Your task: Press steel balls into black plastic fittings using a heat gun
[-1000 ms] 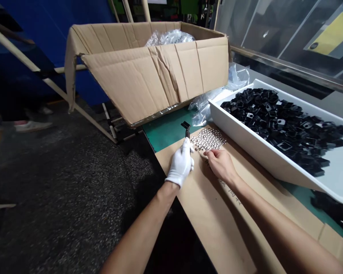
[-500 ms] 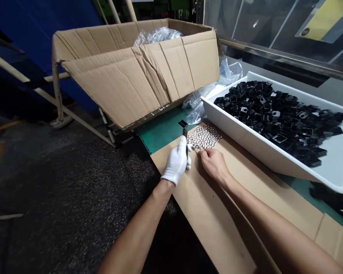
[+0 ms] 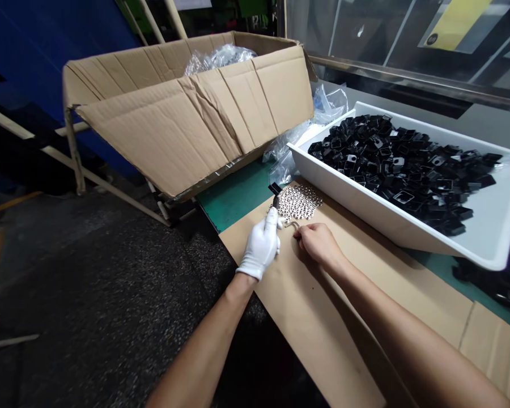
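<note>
My left hand (image 3: 260, 245), in a white glove, is closed around a black plastic piece (image 3: 275, 191). Its forked end sticks up past the thumb, and the rest is hidden in the glove. My bare right hand (image 3: 318, 242) pinches a thin bent metal rod (image 3: 293, 224), whose curved tip points toward the gloved fingers. Just beyond both hands, a pile of small silvery nut-like rings (image 3: 300, 202) lies on a cardboard sheet (image 3: 323, 317).
A white tray (image 3: 378, 217) of black plastic parts (image 3: 403, 164) stands at the right. Behind the hands, a large cardboard box (image 3: 195, 136) holds clear plastic wrap (image 3: 223, 56). Green table surface (image 3: 233, 198) shows beyond the sheet, whose left edge borders the dark floor (image 3: 131, 306).
The view has shifted slightly. The black piece in my left hand has tilted lower, and my right hand has drawn back a little, so more of the bent rod shows.
</note>
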A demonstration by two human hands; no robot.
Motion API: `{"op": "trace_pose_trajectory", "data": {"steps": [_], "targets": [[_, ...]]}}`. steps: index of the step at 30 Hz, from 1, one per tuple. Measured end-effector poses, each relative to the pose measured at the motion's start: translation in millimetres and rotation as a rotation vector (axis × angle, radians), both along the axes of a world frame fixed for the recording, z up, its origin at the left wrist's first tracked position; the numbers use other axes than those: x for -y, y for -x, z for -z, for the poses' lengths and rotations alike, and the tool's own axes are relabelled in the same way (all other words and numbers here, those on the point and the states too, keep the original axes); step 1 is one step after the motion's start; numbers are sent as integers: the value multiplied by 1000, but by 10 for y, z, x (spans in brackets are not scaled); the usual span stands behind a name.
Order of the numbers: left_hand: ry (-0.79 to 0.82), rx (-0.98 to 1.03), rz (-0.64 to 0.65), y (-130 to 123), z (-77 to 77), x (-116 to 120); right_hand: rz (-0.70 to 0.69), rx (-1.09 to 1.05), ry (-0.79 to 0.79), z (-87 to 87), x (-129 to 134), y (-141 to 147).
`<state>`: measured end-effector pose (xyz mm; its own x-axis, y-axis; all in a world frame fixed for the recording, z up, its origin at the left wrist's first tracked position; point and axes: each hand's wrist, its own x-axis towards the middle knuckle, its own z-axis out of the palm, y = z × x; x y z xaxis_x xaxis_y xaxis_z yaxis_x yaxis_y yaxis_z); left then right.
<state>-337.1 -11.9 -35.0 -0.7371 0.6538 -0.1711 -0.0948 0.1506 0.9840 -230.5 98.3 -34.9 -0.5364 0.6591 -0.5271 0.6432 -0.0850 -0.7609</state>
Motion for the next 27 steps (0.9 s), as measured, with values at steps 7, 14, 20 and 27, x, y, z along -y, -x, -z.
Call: {"op": "trace_pose_trajectory", "data": {"steps": [7,14,20,27], "targets": [[-85,61,-112,-53,-5,59,48,-47,32,-26,33,-80],[-156,169,-212,-176,23,233,44,-37,241,-110,84,151],[-154,170,-201,-204,5,257,86,-70,287,-113,97,353],[-200,156,-144,-215,56,316,101,-164,287,-203,226,-144]]}}
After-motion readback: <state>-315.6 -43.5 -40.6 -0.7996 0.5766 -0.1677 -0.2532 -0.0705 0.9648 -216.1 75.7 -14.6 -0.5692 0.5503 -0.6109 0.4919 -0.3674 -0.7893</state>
